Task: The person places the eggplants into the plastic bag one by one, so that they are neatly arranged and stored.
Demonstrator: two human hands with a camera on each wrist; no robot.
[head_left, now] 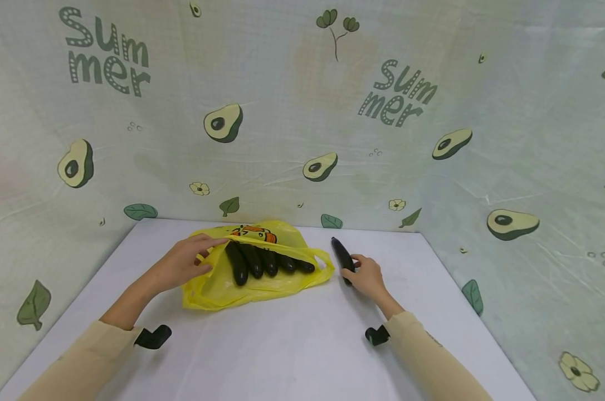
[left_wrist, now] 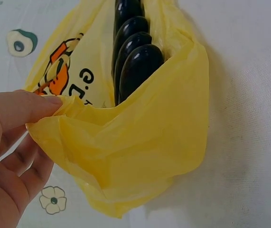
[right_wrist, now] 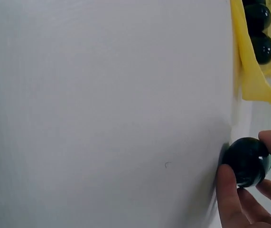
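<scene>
A yellow plastic bag (head_left: 277,288) lies on its side on the white table, its mouth facing me. Inside, several glossy, near-black eggplants (head_left: 238,266) rest side by side, their rounded ends toward the opening. My left hand (head_left: 179,266) pinches the bag's upper rim at its left corner; the left wrist view shows the thumb pressing the yellow plastic (left_wrist: 159,133). Right of the bag, my right hand (head_left: 367,277) grips another eggplant (head_left: 340,252) near its close end. In the right wrist view, fingers and thumb surround that eggplant's rounded end (right_wrist: 245,161), low over the table.
The white table (head_left: 262,356) stretches out in front of the bag and to both sides. Behind and beside it hangs a pale cloth (head_left: 272,72) printed with avocados and leaves. Black wrist cameras (head_left: 154,337) stick out from both sleeves.
</scene>
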